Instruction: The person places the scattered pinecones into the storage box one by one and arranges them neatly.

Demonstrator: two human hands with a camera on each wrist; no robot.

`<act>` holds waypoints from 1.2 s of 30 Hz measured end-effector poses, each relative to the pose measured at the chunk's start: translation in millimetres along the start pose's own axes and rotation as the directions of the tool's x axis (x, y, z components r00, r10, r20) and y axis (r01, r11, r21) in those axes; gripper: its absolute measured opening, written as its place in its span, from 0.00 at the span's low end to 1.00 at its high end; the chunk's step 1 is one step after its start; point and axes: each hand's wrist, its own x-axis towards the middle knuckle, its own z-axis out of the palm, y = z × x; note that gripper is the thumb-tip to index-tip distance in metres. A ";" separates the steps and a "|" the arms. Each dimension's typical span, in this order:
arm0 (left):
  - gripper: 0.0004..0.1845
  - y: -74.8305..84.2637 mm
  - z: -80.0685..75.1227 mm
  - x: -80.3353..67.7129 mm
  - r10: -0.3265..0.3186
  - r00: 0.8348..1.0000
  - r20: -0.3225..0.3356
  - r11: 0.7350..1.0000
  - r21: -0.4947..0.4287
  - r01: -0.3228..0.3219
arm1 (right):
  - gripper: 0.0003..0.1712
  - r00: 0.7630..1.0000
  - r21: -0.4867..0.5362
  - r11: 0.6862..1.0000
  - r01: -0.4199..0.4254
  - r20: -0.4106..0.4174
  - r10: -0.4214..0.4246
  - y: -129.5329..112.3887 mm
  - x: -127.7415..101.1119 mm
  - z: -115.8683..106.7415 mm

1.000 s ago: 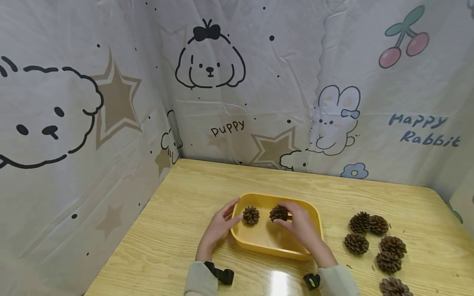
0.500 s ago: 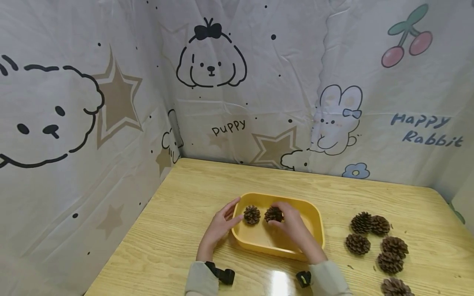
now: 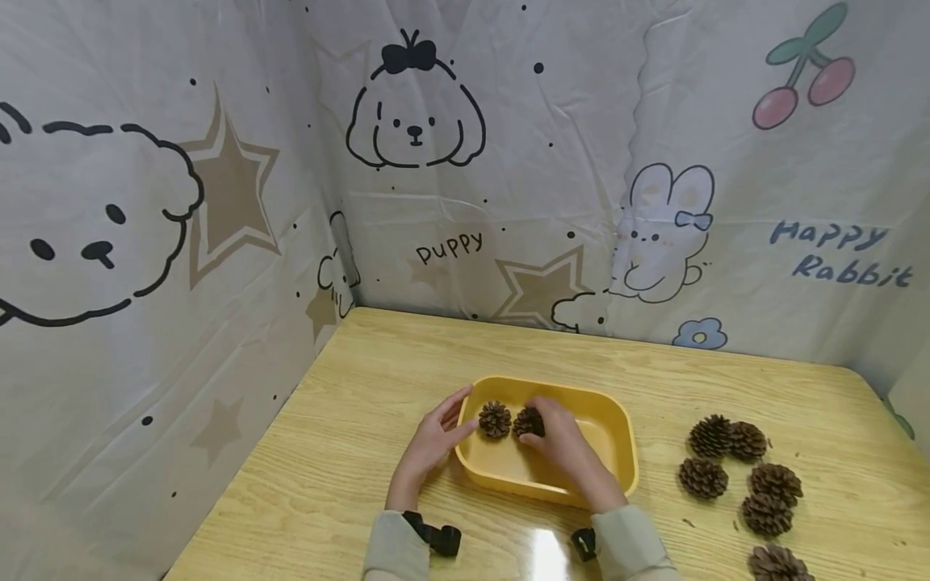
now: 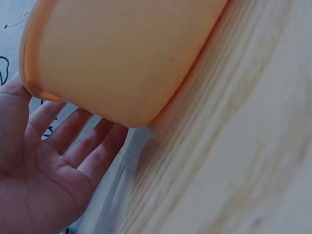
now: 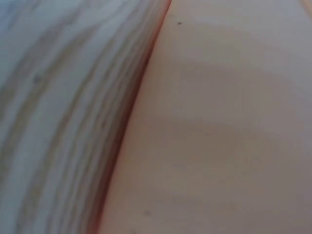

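A yellow tray (image 3: pixel 613 460) sits on the wooden table. Inside it lie two pine cones side by side: one (image 3: pixel 495 420) at the left and another (image 3: pixel 526 421) right beside it. My right hand (image 3: pixel 555 440) reaches into the tray and its fingers pinch the second cone. My left hand (image 3: pixel 436 440) rests with straight fingers against the tray's left corner, thumb on the rim. The left wrist view shows that hand (image 4: pixel 53 165) flat beside the tray's outer wall (image 4: pixel 122 53). The right wrist view shows only the tray wall (image 5: pixel 224 126) and table, blurred.
Several loose pine cones (image 3: pixel 741 476) lie on the table to the right of the tray. Printed cloth walls (image 3: pixel 218 242) close in the left and back sides. The table's bare wood (image 3: pixel 378 363) stretches behind the tray.
My right hand has carried its pine cone leftwards inside the tray until it sits against the first cone. The left hand has stayed on the tray's corner.
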 end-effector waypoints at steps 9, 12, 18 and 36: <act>0.32 -0.6 0.5 0.7 0.004 1.000 0.002 1.000 0.002 -0.004 | 0.25 0.999 -0.027 1.000 -0.015 0.042 0.016 -0.8 0.9 0.9; 0.32 -2.2 0.6 1.2 0.001 1.000 0.002 1.000 0.001 -0.001 | 0.25 0.999 -0.024 0.999 -0.021 0.045 0.022 -0.3 0.9 1.4; 0.32 -3.2 0.7 2.0 -0.001 1.000 0.002 1.000 -0.010 0.001 | 0.28 0.998 -0.020 0.999 -0.035 0.050 0.036 1.2 1.0 0.9; 0.32 -0.5 0.3 1.1 0.009 1.000 -0.001 1.000 -0.020 -0.009 | 0.34 0.992 0.036 0.991 -0.128 0.023 0.127 0.8 -7.4 -7.0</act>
